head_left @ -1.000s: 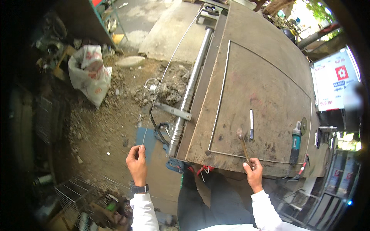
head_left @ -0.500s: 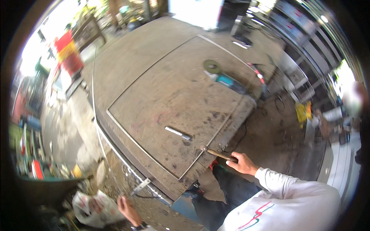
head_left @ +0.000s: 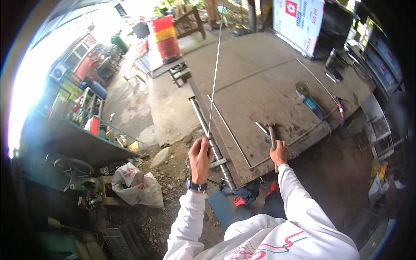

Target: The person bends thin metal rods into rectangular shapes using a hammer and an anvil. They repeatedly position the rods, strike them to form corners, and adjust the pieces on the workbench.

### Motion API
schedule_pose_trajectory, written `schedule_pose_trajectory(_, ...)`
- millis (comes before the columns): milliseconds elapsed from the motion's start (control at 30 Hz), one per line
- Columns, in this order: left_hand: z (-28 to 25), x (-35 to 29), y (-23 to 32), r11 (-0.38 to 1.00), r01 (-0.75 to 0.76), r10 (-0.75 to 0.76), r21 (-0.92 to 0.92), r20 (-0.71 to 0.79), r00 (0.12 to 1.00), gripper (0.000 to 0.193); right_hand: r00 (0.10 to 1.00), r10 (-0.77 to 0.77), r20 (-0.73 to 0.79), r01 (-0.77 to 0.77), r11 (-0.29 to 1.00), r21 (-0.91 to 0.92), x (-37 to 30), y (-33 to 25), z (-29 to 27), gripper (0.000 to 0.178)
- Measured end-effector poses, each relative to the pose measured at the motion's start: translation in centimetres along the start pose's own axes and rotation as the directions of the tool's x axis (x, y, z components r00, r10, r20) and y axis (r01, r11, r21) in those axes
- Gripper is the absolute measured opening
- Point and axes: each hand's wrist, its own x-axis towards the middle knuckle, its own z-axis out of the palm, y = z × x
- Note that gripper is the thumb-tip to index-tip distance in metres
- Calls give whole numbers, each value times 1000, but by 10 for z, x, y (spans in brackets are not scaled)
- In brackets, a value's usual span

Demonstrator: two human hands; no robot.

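My left hand is raised beside the table's left edge, its fingers pinched around the lower end of a long thin metal rod. The rod stands up steeply past the top of the view. My right hand is closed around the wooden handle of a hammer, just above the table's near edge. The hammer's head is over the tabletop, beside a short silver tube-like tool. A thin bent rod outline lies flat on the brown worktable.
An angle grinder lies at the table's right, near a red-and-white tool. A metal bar runs along the left edge. A white printed panel stands at the back. A white sack rests on rubble at left.
My view has swung left. My left hand has come up from low beside the sack and now pinches the thin rod. The hammer, still in my right hand, has turned to point away from me.
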Motion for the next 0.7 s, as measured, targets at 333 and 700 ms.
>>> schedule_pose_trajectory(333,49,113,111,749,-159,231,-643,29,972,13,824,-544,159,83,393,916,-71,-228,-121,30)
schedule_pose_trajectory(700,29,75,115,920,-56,82,-387,51,995,19,906,-420,56,255,646,719,-72,-162,-234,18)
